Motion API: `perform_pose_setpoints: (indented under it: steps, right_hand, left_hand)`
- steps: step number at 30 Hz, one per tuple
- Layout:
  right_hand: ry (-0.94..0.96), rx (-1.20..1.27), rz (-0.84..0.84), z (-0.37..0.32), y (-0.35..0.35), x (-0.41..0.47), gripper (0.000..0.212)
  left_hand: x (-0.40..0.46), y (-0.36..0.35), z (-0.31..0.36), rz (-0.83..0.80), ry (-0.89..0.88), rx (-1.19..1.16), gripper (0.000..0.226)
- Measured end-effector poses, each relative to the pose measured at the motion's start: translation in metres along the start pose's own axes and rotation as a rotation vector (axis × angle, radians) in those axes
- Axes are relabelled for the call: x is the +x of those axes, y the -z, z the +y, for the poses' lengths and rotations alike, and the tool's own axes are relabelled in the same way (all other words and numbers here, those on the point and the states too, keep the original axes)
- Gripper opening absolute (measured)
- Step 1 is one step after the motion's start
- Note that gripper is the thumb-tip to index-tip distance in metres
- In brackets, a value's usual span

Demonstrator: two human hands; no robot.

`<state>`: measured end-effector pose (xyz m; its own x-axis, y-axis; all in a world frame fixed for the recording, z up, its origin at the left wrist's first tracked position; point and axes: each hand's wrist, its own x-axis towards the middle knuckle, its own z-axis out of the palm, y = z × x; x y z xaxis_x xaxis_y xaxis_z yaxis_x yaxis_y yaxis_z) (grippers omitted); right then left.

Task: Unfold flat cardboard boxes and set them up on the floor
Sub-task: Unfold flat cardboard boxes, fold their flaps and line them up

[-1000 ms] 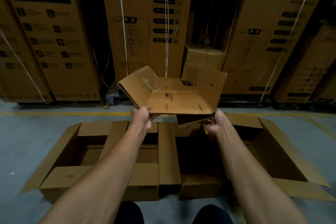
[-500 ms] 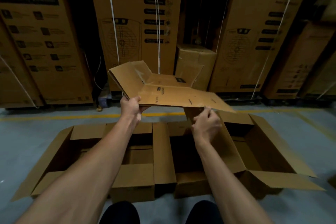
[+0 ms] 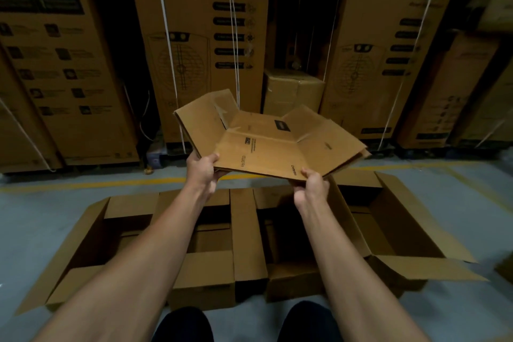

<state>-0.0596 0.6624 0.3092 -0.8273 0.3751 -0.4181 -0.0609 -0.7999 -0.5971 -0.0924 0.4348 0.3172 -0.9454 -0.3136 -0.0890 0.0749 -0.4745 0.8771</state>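
I hold a partly unfolded brown cardboard box in the air at chest height, its flaps splayed out left and right. My left hand grips its near left edge, thumb on top. My right hand grips the near right edge from below. On the floor under my arms stand three set-up open boxes: a left one, a middle one and a right one, all with flaps spread outward.
Tall strapped Crompton cartons line the back wall, with a small sealed box between two of them. A yellow line runs across the grey floor. My dark shoes show at the bottom edge.
My right hand let go of a lower flap, then took hold of the box's near right edge. The box has flattened out and its right flap has swung down and outward.
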Motion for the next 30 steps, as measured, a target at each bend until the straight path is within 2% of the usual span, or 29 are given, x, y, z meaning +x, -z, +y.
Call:
perform_pose_setpoints:
  steps: [4, 9, 16, 20, 22, 25, 28, 30]
  right_hand:
    - [0.054, 0.034, 0.013, -0.019, 0.012, -0.003, 0.049]
    - [0.157, 0.050, 0.028, -0.057, 0.042, -0.002, 0.036]
    - [0.271, 0.095, 0.038, -0.128, 0.120, -0.007, 0.049]
    - [0.368, 0.129, 0.079, -0.165, 0.171, -0.017, 0.046]
    - [0.398, 0.154, 0.115, -0.182, 0.198, -0.023, 0.049]
    - [0.441, 0.179, 0.177, -0.204, 0.242, -0.029, 0.039]
    - [0.486, 0.200, 0.248, -0.221, 0.283, -0.035, 0.045]
    - [0.519, 0.231, 0.304, -0.230, 0.307, -0.040, 0.049]
  left_hand:
    - [-0.010, -0.016, -0.010, -0.040, 0.032, -0.022, 0.034]
    - [-0.028, -0.053, -0.027, -0.142, 0.065, -0.053, 0.037]
    - [-0.063, -0.115, -0.082, -0.268, 0.178, -0.009, 0.043]
    - [-0.098, -0.154, -0.116, -0.358, 0.250, 0.003, 0.027]
    - [-0.117, -0.173, -0.134, -0.402, 0.303, 0.007, 0.030]
    - [-0.145, -0.198, -0.160, -0.447, 0.374, 0.037, 0.034]
    - [-0.177, -0.222, -0.184, -0.523, 0.452, 0.094, 0.012]
    - [-0.193, -0.234, -0.200, -0.561, 0.525, 0.124, 0.016]
